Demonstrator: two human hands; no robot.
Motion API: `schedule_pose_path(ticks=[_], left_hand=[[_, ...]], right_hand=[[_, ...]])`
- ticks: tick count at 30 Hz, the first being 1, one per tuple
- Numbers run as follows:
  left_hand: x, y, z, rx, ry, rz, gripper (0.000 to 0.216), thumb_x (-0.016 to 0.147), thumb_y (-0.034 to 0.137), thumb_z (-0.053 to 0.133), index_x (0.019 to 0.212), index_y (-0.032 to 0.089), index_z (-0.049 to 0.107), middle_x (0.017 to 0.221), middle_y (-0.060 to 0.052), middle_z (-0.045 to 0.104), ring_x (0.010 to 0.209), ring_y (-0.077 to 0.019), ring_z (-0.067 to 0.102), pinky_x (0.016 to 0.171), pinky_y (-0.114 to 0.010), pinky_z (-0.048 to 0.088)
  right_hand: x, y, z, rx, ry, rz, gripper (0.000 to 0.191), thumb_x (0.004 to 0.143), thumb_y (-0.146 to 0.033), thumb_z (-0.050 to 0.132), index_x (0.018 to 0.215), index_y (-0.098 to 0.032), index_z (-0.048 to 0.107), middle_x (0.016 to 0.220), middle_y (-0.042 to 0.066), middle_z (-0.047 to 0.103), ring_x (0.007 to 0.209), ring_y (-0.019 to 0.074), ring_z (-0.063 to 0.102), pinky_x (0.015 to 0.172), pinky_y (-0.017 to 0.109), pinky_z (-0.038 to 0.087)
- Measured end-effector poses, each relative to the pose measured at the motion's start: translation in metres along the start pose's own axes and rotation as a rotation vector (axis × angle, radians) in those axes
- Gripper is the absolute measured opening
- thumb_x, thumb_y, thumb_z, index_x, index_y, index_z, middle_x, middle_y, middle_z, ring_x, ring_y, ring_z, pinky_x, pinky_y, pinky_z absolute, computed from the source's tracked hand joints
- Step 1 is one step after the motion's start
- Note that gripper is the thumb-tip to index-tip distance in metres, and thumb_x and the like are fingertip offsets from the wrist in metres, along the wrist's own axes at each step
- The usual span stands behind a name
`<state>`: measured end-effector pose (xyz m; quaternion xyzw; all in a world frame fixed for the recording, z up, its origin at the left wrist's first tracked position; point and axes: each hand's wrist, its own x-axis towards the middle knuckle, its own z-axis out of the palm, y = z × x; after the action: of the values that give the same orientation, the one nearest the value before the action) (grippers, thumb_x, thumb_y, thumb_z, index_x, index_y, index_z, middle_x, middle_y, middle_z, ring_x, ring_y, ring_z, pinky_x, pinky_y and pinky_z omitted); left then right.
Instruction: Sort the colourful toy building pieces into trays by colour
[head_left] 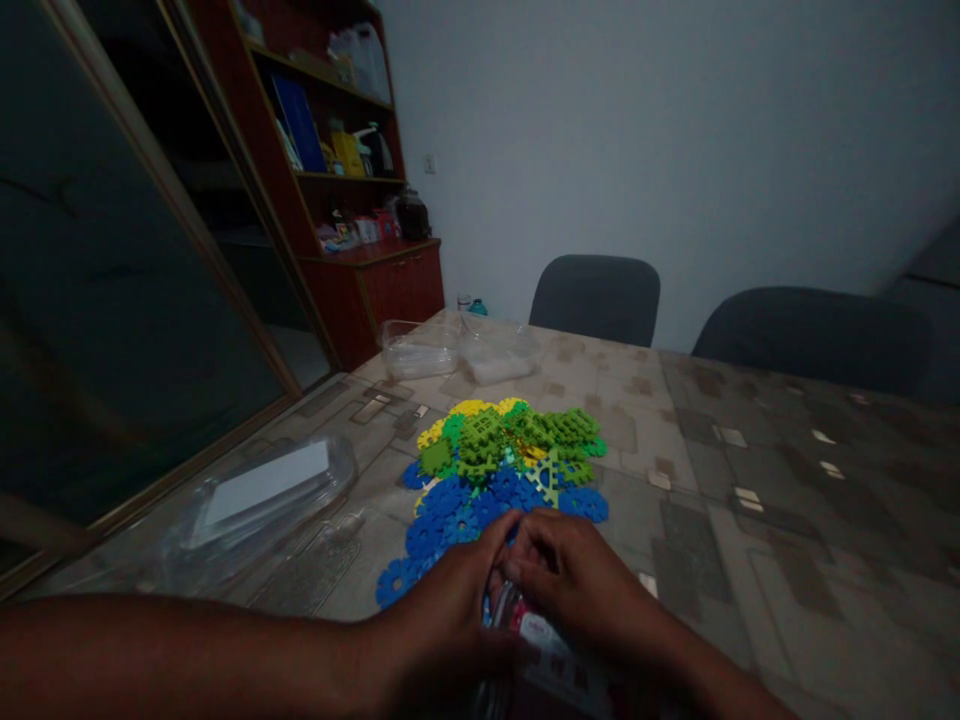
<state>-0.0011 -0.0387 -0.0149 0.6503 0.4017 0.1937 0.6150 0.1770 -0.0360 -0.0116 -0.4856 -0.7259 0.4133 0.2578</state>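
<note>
My left hand (pixel 457 605) is closed around the side of a clear plastic container (pixel 559 650) with a red and white label, close to my body at the bottom of the view. My right hand (pixel 581 570) has its fingers curled together at the container's rim, touching the left fingertips. Whatever is pinched there is hidden. Just beyond both hands lies a heap of flat notched plastic building pieces. Blue discs (pixel 442 510) are nearest, green square pieces (pixel 480 440) sit behind them, and yellow pieces (pixel 472 407) show at the back.
A clear lidded plastic box with a white sheet (pixel 270 485) lies on the left of the patterned table (pixel 615 480). Two clear tubs (pixel 420 350) stand at the far edge. Grey chairs (pixel 596 295) are behind the table, with a red shelf cabinet (pixel 397 290) at back left.
</note>
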Motion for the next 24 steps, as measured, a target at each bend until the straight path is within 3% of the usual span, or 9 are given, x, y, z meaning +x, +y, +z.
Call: schedule_pose_path(ticks=[5, 10, 15, 18, 21, 24], left_hand=[[0.008, 0.007, -0.006, 0.255, -0.059, 0.116, 0.076, 0.072, 0.014, 0.070, 0.143, 0.025, 0.047, 0.134, -0.008, 0.065, 0.124, -0.0325, 0.057, 0.106, -0.043, 0.043], [0.012, 0.007, -0.009, 0.252, -0.076, 0.136, 0.066, 0.078, 0.021, 0.071, 0.139, 0.023, 0.049, 0.122, -0.007, 0.069, 0.119, -0.0315, 0.059, 0.105, -0.043, 0.043], [0.010, 0.010, -0.013, 0.274, -0.122, 0.241, 0.044, 0.089, 0.028, 0.067, 0.132, 0.025, 0.057, 0.134, -0.006, 0.063, 0.117, -0.0288, 0.058, 0.105, -0.041, 0.041], [0.007, 0.012, -0.014, 0.373, -0.037, 0.237, 0.046, 0.085, 0.038, 0.072, 0.126, 0.024, 0.059, 0.132, -0.008, 0.062, 0.119, -0.0306, 0.054, 0.105, -0.042, 0.039], [0.006, 0.014, -0.015, 0.441, 0.056, 0.218, 0.028, 0.086, 0.038, 0.067, 0.108, 0.022, 0.060, 0.113, -0.007, 0.063, 0.103, -0.0265, 0.056, 0.093, -0.037, 0.043], [0.006, 0.014, -0.016, 0.406, 0.049, 0.167, 0.018, 0.086, 0.037, 0.063, 0.093, 0.022, 0.057, 0.094, -0.001, 0.061, 0.085, -0.0214, 0.053, 0.078, -0.031, 0.042]], right_hand=[[-0.007, 0.005, 0.005, -0.125, 0.079, -0.174, 0.018, 0.086, -0.021, 0.052, 0.071, -0.024, 0.042, 0.076, 0.002, 0.058, 0.075, 0.0195, 0.052, 0.069, 0.031, 0.035], [-0.013, 0.007, 0.006, -0.132, 0.211, -0.266, 0.017, 0.092, -0.023, 0.046, 0.075, -0.023, 0.047, 0.076, 0.002, 0.058, 0.074, 0.0191, 0.053, 0.067, 0.030, 0.036], [-0.013, 0.002, -0.005, -0.274, 0.183, -0.134, 0.021, 0.098, -0.023, 0.045, 0.078, -0.022, 0.050, 0.082, 0.005, 0.062, 0.079, 0.0214, 0.057, 0.070, 0.032, 0.039], [-0.013, -0.005, -0.012, -0.365, 0.155, -0.074, 0.019, 0.101, -0.023, 0.047, 0.083, -0.022, 0.053, 0.085, 0.004, 0.064, 0.080, 0.0219, 0.059, 0.070, 0.032, 0.039], [-0.012, -0.012, -0.014, -0.426, 0.181, -0.075, 0.019, 0.101, -0.022, 0.049, 0.083, -0.022, 0.053, 0.087, 0.005, 0.065, 0.082, 0.0222, 0.059, 0.071, 0.032, 0.039], [-0.012, -0.014, -0.012, -0.444, 0.164, -0.060, 0.018, 0.101, -0.022, 0.048, 0.083, -0.021, 0.053, 0.089, 0.006, 0.066, 0.083, 0.0228, 0.060, 0.071, 0.032, 0.039]])
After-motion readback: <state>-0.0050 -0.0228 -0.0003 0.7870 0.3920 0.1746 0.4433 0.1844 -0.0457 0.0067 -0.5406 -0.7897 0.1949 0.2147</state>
